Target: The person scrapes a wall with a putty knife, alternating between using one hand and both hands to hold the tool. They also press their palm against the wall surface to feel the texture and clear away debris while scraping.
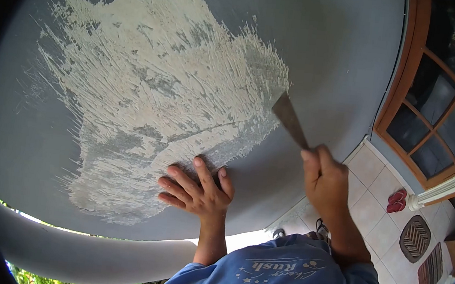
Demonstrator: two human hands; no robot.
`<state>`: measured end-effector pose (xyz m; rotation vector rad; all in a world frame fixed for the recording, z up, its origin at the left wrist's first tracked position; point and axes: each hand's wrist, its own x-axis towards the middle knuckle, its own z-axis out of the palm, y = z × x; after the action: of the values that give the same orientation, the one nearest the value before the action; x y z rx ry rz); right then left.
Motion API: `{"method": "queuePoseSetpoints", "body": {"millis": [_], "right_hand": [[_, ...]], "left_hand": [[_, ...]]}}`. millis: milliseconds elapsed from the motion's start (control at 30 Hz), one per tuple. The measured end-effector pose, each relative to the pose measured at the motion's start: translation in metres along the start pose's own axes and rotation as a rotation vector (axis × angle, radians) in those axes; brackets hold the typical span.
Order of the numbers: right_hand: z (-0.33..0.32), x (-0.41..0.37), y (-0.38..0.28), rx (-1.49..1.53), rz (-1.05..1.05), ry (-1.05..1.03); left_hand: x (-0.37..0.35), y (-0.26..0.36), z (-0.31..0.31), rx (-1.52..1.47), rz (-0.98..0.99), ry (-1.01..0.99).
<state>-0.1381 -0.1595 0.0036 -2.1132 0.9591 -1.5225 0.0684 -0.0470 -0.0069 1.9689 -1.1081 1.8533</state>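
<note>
A grey painted wall (323, 58) fills much of the view, with a large scraped patch (162, 81) of cream plaster and streaky scratch marks across it. My left hand (201, 191) lies flat against the lower edge of this patch, fingers spread. In my right hand (325, 179) is a scraper (291, 119), its handle hidden in the closed fingers. The scraper's flared metal blade points up and left, its broad edge at the right border of the scraped patch.
On the right stands a wood-framed window (439, 107) with several panes. Red flip-flops (397, 201), a patterned mat (415, 237) and a striped mat (430, 273) lie on the tiled floor (366, 207). A thick rounded ledge (85, 251) runs along the lower left, with greenery beyond.
</note>
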Motion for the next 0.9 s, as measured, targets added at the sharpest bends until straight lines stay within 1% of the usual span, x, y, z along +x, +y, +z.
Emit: {"method": "queuePoseSetpoints", "body": {"millis": [100,200,233,333,433,533,667,767,867,900], "right_hand": [[0.009,0.007,-0.001,-0.111,-0.019,0.065],[0.004,0.036,-0.001,0.050,0.116,-0.002],[0.000,0.034,-0.002,0.125,0.143,-0.002],[-0.002,0.002,-0.002,0.078,0.079,-0.026],[0.000,0.016,0.006,0.004,0.011,0.022],[-0.017,0.039,0.004,0.137,0.144,-0.083],[-0.009,0.004,0.009,0.060,0.034,-0.055],[-0.007,0.024,0.013,-0.062,-0.058,0.010],[-0.014,0.033,0.018,0.146,0.055,-0.118],[-0.016,0.028,0.019,0.131,0.054,-0.115]], "left_hand": [[-0.003,0.002,0.000,-0.002,-0.025,-0.015],[-0.004,0.002,0.000,-0.012,-0.020,-0.023],[-0.004,0.000,0.000,-0.005,-0.013,-0.021],[-0.001,0.003,0.002,0.014,-0.005,0.001],[0.004,0.002,-0.002,0.040,0.027,0.008],[0.002,0.003,-0.002,0.046,0.028,-0.001],[0.003,0.002,0.000,0.058,0.021,0.009],[0.002,0.002,-0.001,0.056,0.026,-0.001],[0.001,0.002,-0.001,0.059,0.024,0.001],[0.001,0.002,0.000,0.059,0.024,0.004]]}}
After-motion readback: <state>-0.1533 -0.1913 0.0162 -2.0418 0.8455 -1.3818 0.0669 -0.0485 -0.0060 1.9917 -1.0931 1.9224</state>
